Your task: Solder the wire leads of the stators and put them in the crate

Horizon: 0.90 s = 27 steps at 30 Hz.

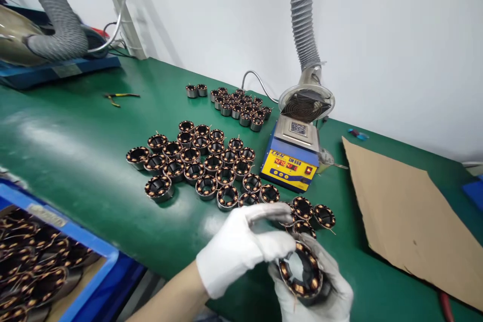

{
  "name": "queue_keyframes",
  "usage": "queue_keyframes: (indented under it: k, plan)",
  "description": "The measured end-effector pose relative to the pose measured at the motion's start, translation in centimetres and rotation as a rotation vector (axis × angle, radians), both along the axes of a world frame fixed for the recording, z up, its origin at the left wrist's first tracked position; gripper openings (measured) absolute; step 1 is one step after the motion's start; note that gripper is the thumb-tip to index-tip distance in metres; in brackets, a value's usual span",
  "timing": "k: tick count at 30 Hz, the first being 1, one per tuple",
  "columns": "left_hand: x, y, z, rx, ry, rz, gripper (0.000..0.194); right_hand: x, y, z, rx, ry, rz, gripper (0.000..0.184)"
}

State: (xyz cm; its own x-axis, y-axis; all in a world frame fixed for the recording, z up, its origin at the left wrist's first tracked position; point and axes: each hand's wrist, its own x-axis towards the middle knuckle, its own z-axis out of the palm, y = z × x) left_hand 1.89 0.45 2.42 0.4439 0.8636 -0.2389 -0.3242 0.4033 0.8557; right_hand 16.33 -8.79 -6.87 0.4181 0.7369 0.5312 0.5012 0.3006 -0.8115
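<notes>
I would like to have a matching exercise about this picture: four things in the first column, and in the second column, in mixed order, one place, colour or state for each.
First column
1. Right hand
2. Crate
3. Cardboard sheet
4. Boxy device

Second column
A. Brown, at the right side of the picture
B. Yellow front panel, with red digits lit
C. Gloved, holding a copper-wound ring
D. Blue, at the lower left of the picture

Right pairs: 1-C, 2-D, 3-A, 4-B.
</notes>
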Motion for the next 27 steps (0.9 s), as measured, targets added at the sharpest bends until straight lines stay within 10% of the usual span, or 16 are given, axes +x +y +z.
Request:
queue_keyframes:
  k: [12,19,24,27]
  plan:
    - [1.3,-0.2,-0.7,-0.131,-0.002,0.205,0.031,-3.2,0.3,1.2,0.073,0.053,-0.078,0.054]
    - [0.9,-0.3,-1.8,0.118,0.000,-0.182,0.018,-4.8,0.1,1.9,0.038,0.166,-0.130,0.045]
    - [1.2,-0.5,-1.9,0.084,-0.012,0.175,0.019,-4.4,0.2,1.7,0.082,0.143,-0.105,0.047]
    - [1.2,-0.7,-1.3,-0.011,0.050,0.091,0.030,-3.4,0.2,1.3,0.078,0.096,-0.046,0.048]
